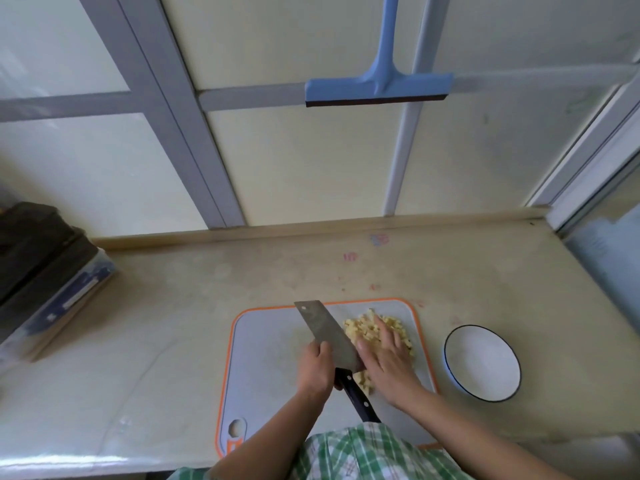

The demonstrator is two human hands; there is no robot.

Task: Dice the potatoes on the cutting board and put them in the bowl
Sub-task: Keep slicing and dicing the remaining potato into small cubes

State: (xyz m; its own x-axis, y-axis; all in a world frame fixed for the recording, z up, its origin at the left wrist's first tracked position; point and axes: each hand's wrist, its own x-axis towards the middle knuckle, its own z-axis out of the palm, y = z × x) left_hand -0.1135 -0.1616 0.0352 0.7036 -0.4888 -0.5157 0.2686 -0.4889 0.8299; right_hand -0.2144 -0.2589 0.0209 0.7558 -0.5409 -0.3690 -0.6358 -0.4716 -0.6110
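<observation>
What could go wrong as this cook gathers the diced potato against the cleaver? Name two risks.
1. The right hand presses flat on the diced potato right beside the cleaver, which the left hand grips; a slip could nick the fingers.
2. The bowl stands off the cutting board, so dice carried on the blade may spill onto the counter.

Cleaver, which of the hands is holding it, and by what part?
The left hand grips the cleaver where blade meets handle; the right hand rests flat on the diced potatoes.
</observation>
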